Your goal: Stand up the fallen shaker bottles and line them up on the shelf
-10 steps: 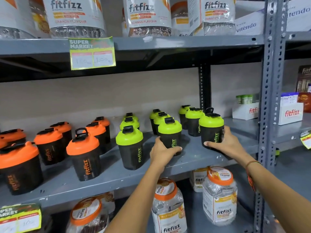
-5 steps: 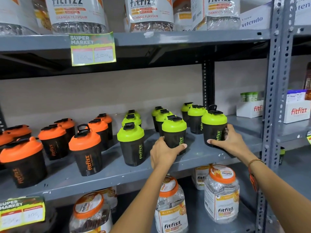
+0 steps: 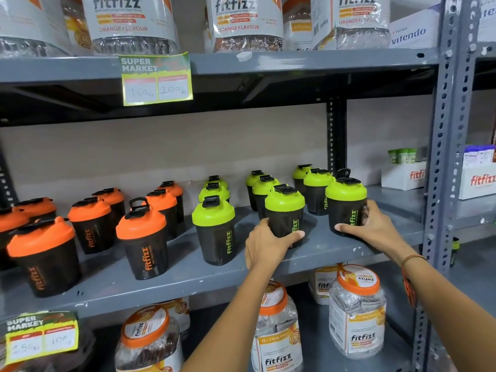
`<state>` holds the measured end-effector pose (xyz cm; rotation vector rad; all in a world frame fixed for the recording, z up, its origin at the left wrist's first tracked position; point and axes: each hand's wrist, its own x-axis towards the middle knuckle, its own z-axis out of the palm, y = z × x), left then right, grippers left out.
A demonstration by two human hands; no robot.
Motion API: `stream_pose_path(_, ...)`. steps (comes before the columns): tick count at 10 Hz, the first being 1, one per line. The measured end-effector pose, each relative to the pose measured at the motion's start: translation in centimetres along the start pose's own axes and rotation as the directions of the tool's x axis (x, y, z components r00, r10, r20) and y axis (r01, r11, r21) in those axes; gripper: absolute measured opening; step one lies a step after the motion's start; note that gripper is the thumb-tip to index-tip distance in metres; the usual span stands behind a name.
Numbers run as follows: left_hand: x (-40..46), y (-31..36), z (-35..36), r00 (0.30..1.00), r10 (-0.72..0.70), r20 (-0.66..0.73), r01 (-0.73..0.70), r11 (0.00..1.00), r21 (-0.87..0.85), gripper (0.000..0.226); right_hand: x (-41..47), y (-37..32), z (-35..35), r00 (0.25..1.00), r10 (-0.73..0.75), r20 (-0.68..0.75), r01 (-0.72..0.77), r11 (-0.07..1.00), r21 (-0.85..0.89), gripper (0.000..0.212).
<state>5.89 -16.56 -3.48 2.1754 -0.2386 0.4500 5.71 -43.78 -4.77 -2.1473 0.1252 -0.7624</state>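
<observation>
Two hands grip upright green-lidded shakers near the middle shelf's (image 3: 335, 253) front edge: left hand (image 3: 264, 247) wraps the centre shaker (image 3: 285, 213), right hand (image 3: 373, 228) the right shaker (image 3: 346, 202). Orange-lidded shakers (image 3: 142, 237) at far left are cut off.

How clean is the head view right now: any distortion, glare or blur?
Head view: wide-angle bending curves the grey metal shelf edge and tilts the perforated grey upright post; soft glare on the clear plastic jars below; lime-lidded black shaker bottles stay sharp.
</observation>
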Motion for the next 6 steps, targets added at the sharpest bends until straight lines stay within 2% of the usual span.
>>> stream_pose_path(1,-0.1,0.1,-0.1,1.000,0.006,0.009,-0.006,1.000,0.000,0.087,0.0,0.1,0.1,1.000,0.006,-0.005,-0.006,1.000,0.005,0.081)
stream_pose_path(3,-1.0,0.0,-1.3,0.995,0.013,0.100,-0.017,0.999,0.042,0.091,-0.4,-1.0,-0.5,0.999,0.048,0.020,-0.050,0.993,0.108,0.126)
stream_pose_path(4,-2.8,-0.5,-2.4,0.993,0.045,0.112,-0.054,0.995,0.084,0.094,-1.9,-2.0,-0.2,0.994,0.062,-0.087,-0.051,0.992,0.117,0.132)
stream_pose_path(5,-5.3,-1.2,-3.7,0.985,0.135,0.112,-0.145,0.986,0.085,0.084,-5.8,-3.6,1.4,0.932,0.006,-0.363,0.026,0.996,0.083,0.106)
stream_pose_path(6,-7.4,-2.2,-5.1,0.974,0.222,0.049,-0.225,0.971,0.086,0.078,-10.1,-6.7,3.2,0.843,-0.108,-0.527,0.176,0.981,0.081,0.083)
